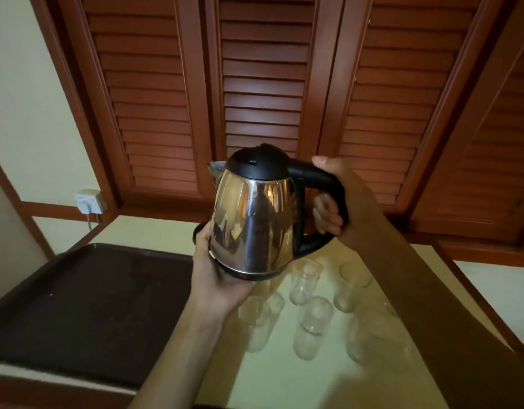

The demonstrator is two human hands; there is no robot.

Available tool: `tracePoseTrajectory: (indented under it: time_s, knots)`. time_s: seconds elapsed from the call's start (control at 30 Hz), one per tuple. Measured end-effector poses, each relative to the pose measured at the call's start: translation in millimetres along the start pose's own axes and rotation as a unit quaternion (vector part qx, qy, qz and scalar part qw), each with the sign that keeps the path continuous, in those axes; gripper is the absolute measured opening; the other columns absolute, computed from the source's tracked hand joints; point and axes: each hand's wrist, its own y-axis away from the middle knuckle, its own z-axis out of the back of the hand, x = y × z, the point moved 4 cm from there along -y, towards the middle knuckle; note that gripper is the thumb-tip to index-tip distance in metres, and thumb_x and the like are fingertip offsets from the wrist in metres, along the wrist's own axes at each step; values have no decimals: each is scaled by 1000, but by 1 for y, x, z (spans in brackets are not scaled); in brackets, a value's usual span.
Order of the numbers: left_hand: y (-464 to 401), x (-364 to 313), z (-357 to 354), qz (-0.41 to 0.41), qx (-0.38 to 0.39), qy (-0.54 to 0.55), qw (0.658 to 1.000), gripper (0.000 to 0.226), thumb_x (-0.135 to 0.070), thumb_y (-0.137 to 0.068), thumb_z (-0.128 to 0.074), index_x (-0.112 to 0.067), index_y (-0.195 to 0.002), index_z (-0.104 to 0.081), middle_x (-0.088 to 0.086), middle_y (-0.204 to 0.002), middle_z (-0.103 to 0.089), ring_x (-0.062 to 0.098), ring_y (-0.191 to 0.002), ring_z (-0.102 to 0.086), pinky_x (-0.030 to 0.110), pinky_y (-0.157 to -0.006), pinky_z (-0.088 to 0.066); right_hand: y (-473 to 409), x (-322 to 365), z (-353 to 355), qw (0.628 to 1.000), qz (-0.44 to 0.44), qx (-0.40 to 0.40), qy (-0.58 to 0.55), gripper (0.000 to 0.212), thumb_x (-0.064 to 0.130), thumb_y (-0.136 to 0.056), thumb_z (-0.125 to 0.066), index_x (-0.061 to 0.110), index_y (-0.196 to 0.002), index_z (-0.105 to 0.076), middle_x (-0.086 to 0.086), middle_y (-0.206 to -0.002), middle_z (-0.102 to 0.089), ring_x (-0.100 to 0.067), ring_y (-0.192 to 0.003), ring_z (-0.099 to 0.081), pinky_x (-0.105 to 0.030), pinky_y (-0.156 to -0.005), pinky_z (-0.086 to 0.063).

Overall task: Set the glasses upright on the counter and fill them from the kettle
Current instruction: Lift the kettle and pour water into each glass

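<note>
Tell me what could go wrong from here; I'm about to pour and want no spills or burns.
1. The left hand cups the steel kettle at its base; if the water is hot, it may scald.
2. The clear glasses stand close together on the counter, so a stream from the spout could miss or splash between them.
3. The right hand and its forearm pass over the glasses and could knock one.

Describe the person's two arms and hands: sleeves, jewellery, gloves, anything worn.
Both forearms are bare as far as the frame shows: no sleeve edge is visible on either. The left hand and right hand wear no gloves. No watch, bracelet or ring can be seen on the wrists or fingers that show, though part of each hand is hidden. The dim light leaves the right forearm in shadow.
</note>
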Motion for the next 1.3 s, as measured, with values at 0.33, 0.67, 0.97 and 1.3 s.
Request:
tracePoseTrajectory:
  time_s: [0.33, 0.67, 0.97, 1.3]
  knots:
    - [36, 81, -17, -27, -57, 30, 998, 55, -38, -83, -70, -12, -131, -69, 25, -132, -68, 45, -126, -62, 62, -108, -46, 51, 7, 49, 986, -81, 146, 17, 71, 62, -90, -61, 12, -42, -45, -5, -35, -38, -20, -30, -39, -38, -53, -34]
    - [52, 102, -20, 8, -13, 43, 999, 60, -48, -94, -66, -15, -143, -58, 27, -142, -60, 49, -133, -55, 65, -111, -42, 73, 5, 77, 970, -104, 218, 2, 76, 63, -90, -54, -3, -56, -68, -22, -57, -65, -38, -65, -69, -43, -82, -56]
    - [50, 100, -13, -11, -49, 6, 999, 50, -43, -96, -65, -10, -133, -66, 25, -131, -68, 42, -127, -62, 59, -112, -44, 81, 4, 65, 999, -47, 14, 0, 70, 57, -90, -59, 18, -37, -37, 0, -31, -28, -17, -27, -27, -38, -51, -20]
    - [54, 39, 47, -261, -187, -619, 717, 30, -12, -87, -74, -21, -115, -74, -7, -125, -71, 17, -124, -63, 44, -108, -51, 84, 3, 81, 998, -41, -30, 30, 67, 51, -89, -65, 16, -40, -37, 0, -31, -28, -16, -26, -25, -31, -43, -20]
